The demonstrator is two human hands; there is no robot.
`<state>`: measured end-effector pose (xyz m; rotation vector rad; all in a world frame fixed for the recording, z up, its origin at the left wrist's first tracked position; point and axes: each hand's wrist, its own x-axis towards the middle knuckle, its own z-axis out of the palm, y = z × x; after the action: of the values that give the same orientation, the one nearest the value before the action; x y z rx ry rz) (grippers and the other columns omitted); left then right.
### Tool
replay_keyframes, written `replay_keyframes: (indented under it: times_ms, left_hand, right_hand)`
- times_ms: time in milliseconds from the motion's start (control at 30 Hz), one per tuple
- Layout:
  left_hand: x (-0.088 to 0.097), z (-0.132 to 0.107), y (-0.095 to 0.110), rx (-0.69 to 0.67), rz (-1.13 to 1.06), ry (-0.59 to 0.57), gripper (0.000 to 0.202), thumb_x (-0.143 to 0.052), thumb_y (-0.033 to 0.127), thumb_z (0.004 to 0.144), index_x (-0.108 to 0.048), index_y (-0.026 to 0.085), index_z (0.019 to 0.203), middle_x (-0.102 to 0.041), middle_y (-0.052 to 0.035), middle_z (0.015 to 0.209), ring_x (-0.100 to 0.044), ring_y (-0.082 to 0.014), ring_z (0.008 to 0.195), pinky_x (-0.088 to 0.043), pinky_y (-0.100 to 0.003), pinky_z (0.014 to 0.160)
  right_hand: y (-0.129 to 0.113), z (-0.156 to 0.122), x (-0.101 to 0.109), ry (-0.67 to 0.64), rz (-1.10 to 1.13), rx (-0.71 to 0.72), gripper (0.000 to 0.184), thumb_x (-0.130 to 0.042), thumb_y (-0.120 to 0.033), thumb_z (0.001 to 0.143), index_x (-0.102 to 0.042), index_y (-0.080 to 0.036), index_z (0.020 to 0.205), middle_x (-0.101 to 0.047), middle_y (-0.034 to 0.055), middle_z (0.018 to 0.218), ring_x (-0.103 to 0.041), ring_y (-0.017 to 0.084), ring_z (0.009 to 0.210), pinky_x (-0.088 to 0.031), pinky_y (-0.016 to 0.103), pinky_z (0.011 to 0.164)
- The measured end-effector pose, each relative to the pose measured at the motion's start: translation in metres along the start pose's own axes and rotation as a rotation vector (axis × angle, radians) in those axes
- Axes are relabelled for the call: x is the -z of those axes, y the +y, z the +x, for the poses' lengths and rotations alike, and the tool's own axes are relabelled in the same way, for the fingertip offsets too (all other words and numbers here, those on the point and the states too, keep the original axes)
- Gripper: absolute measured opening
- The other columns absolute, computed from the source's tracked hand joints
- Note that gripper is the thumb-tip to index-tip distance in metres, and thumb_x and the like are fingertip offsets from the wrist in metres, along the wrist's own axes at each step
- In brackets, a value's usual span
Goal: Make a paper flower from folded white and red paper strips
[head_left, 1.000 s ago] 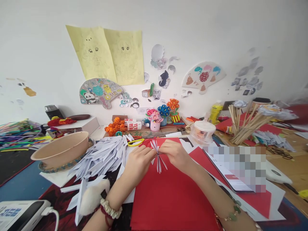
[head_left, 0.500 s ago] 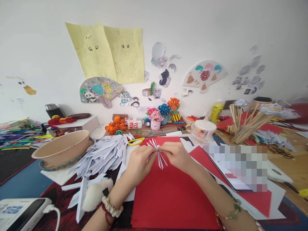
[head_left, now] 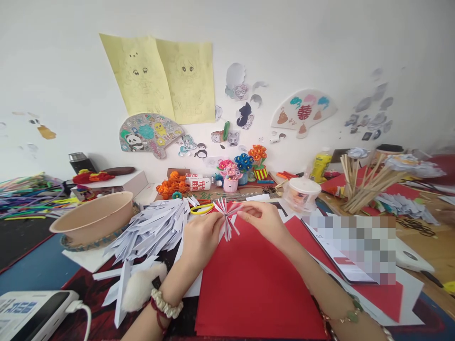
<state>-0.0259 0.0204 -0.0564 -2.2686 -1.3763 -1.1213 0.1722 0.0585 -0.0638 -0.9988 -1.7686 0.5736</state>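
Above a stack of red paper [head_left: 256, 284], my left hand [head_left: 202, 237] pinches a bundle of folded white paper strips [head_left: 226, 227] near its dark tied middle. The strips fan out above and below that point like a burst. My right hand [head_left: 261, 220] is on the bundle's right side, thumb and forefinger closed on a strip there; the exact contact is partly hidden. Left of my left hand lies a big heap of folded white paper strips [head_left: 152, 227]. A yellow-handled tool [head_left: 202, 208] rests just behind my left hand.
On the left stand a beige basin [head_left: 92, 218] and a white device with a cable [head_left: 35, 315]. A white fluffy thing [head_left: 142, 286] lies by my left wrist. To the right are a phone [head_left: 341, 255], a lidded tub [head_left: 304, 192] and wooden sticks [head_left: 366, 184]. Small flower pots [head_left: 230, 182] line the back.
The paper bundle and my left hand have shifted slightly left. My right fingers have moved from the bundle's middle out to its right side, and the strips look more spread.
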Motion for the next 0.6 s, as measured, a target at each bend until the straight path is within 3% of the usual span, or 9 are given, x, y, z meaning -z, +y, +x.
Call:
replay_keyframes:
  times_ms: [200, 367, 600]
  left_hand:
    - [0.0014, -0.0006, 0.0016, -0.078, 0.048, -0.031, 0.025, -0.046, 0.023, 0.098, -0.068, 0.019, 0.088, -0.075, -0.0055, 0.078, -0.069, -0.0191, 0.072, -0.043, -0.029, 0.068]
    - [0.0017, -0.0004, 0.0015, -0.111, 0.088, -0.041, 0.027, -0.044, 0.023, 0.099, -0.067, 0.019, 0.086, -0.073, -0.0041, 0.072, -0.066, -0.0174, 0.065, -0.041, -0.029, 0.066]
    - [0.0011, -0.0015, 0.0021, -0.151, 0.123, -0.033, 0.026, -0.045, 0.02, 0.098, -0.066, 0.018, 0.082, -0.071, -0.0029, 0.066, -0.063, -0.0167, 0.06, -0.038, -0.03, 0.064]
  right_hand:
    - [-0.0052, -0.0004, 0.0008, 0.011, -0.007, -0.04, 0.038, -0.07, -0.037, 0.083, -0.066, -0.023, 0.118, -0.075, 0.0042, 0.092, -0.067, 0.018, 0.069, -0.054, 0.031, 0.064]
    - [-0.0052, 0.0001, 0.0026, 0.021, -0.068, 0.006, 0.018, -0.069, -0.038, 0.083, -0.067, -0.023, 0.092, -0.072, 0.0033, 0.09, -0.063, 0.018, 0.068, -0.05, 0.03, 0.062]
    - [-0.0049, -0.0029, -0.0031, -0.077, -0.102, 0.083, 0.026, -0.064, -0.043, 0.087, -0.067, -0.022, 0.072, -0.071, 0.0025, 0.072, -0.061, 0.019, 0.062, -0.045, 0.029, 0.056]
